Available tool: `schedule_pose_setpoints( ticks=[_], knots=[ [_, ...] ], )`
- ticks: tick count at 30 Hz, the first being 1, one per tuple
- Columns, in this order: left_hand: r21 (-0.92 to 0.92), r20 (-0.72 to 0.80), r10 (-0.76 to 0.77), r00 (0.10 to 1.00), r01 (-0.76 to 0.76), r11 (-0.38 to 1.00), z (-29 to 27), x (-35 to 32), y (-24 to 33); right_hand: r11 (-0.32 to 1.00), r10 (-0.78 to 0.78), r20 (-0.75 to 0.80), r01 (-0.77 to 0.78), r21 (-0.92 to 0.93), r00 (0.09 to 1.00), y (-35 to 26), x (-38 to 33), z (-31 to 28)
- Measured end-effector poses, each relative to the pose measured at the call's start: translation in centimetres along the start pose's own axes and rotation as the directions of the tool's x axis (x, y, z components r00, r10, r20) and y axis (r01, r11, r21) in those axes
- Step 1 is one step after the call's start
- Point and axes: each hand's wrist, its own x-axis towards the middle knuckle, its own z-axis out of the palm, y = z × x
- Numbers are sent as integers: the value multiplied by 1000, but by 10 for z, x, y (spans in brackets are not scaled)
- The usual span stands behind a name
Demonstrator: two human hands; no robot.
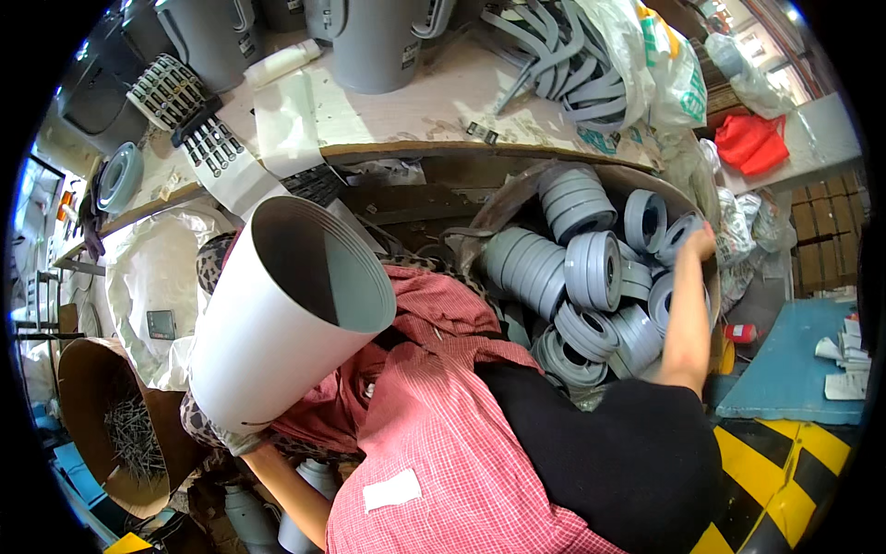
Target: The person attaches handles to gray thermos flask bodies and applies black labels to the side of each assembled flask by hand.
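A large white plastic cylinder (268,342), open at its ribbed upper end, leans tilted across my lap. At its lower end my left hand (238,441), in a greyish glove, holds it; most of the fingers are hidden behind it. My right arm stretches out to the far right, into a big lined box (517,198) full of grey plastic rings (591,268), some of them stacked in rolls. My right hand (701,242) is closed on a grey ring (681,235) at the box's right side; its fingertips are partly hidden.
Grey jugs (374,46), label strips (217,148) and a pile of grey handles (563,55) lie on the workbench (415,125) ahead. A carton of metal rods (134,434) stands at left. On the right are a blue table (784,369) and a red bag (752,143).
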Motion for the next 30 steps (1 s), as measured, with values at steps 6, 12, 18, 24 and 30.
schedule_pose_setpoints(
  ticks=[6,12,18,24,30],
  knots=[
    [4,-30,1,1000,-1,1000,-9,-6,0,360,-350,466,576,-734,812,-88,-35,-37],
    [7,-102,-24,994,25,1000,-12,-13,6,591,-719,589,770,241,367,-236,-147,-5],
    [9,-145,-9,989,10,1000,-22,-18,11,982,-185,709,-161,102,-681,-301,-390,10],
    [26,-226,-65,972,73,997,-70,-55,27,396,-777,52,-423,815,-628,-249,-439,-12],
    [89,-270,-95,958,123,988,-95,-94,44,455,-749,239,-216,864,-618,-229,-441,-8]
  ],
)
